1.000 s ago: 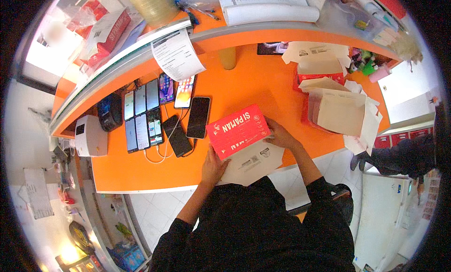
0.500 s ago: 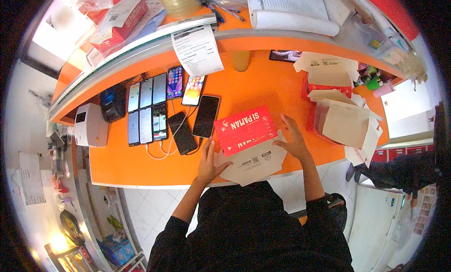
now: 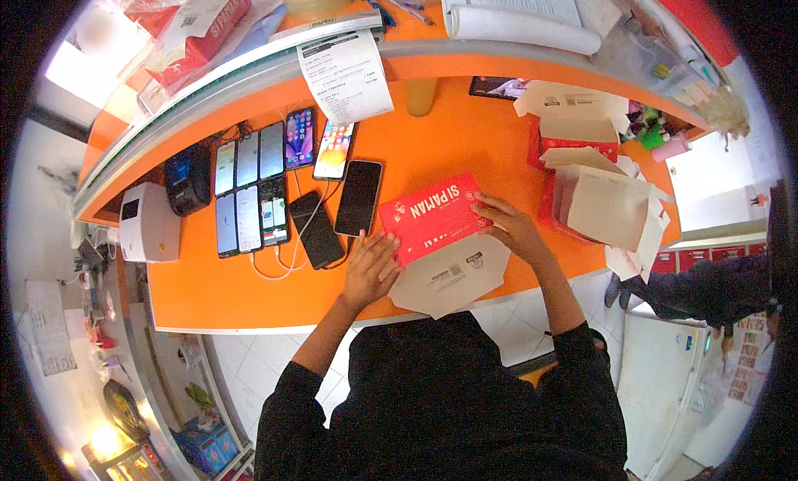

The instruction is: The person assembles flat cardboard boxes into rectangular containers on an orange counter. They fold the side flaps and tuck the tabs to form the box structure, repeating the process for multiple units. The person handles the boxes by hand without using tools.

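A red cardboard food box (image 3: 434,218) with white lettering sits on the orange counter in front of me. Its pale flap (image 3: 455,279) spreads out on the side nearest me and reaches the counter's edge. My left hand (image 3: 370,269) presses the box's left end, fingers close together along it. At the right end, my right hand (image 3: 509,225) has its fingers curled over the edge and corner. Between them the two hands hold the box. Close to my left fingertips lie a dark phone (image 3: 360,197) and another dark phone (image 3: 317,232) with a white cable (image 3: 287,269).
Several lit phones (image 3: 249,188) lie at the left, beside a white device (image 3: 148,222) and a black device (image 3: 188,180). Open boxes (image 3: 600,205) with raised flaps stand at the right. A receipt (image 3: 345,76) hangs from the shelf edge (image 3: 490,64). Another person's dark sleeve (image 3: 706,290) shows at right.
Both hands have closed in from beside the box onto its two ends. The box has tilted slightly, its right end swinging away from me. The whole view has shifted a little.
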A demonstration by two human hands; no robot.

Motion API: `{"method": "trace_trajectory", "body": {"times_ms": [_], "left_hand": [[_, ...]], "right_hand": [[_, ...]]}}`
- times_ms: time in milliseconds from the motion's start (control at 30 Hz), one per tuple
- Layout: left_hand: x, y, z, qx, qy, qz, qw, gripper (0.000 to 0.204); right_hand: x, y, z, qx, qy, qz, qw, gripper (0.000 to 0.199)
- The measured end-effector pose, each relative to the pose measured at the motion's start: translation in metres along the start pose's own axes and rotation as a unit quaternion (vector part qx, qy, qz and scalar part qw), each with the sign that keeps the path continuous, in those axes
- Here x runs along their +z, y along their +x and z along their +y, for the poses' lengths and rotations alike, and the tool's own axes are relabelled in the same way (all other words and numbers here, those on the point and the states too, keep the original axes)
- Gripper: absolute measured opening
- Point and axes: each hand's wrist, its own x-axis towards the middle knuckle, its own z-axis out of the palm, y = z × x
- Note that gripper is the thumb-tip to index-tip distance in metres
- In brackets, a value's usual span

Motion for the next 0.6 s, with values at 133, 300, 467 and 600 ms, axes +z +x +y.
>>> {"method": "trace_trajectory", "body": {"times_ms": [133, 300, 467, 600], "left_hand": [[0.029, -0.011, 0.016, -0.097, 0.032, 0.048, 0.994, 0.086], [0.062, -0.024, 0.014, -0.315, -0.050, -0.066, 0.946, 0.084], [0.070, -0.028, 0.000, -0.250, 0.016, -0.017, 0.968, 0.071], [0.072, -0.024, -0.004, -0.259, 0.040, -0.013, 0.965, 0.066]], "right_hand": [[-0.005, 0.003, -0.001, -0.006, -0.030, -0.013, 0.999, 0.046], [-0.008, 0.006, -0.003, 0.028, -0.030, -0.034, 0.999, 0.046], [-0.012, 0.013, -0.005, -0.004, -0.031, -0.033, 0.999, 0.049], [-0.014, 0.014, -0.005, -0.026, -0.038, -0.028, 0.999, 0.050]]}}
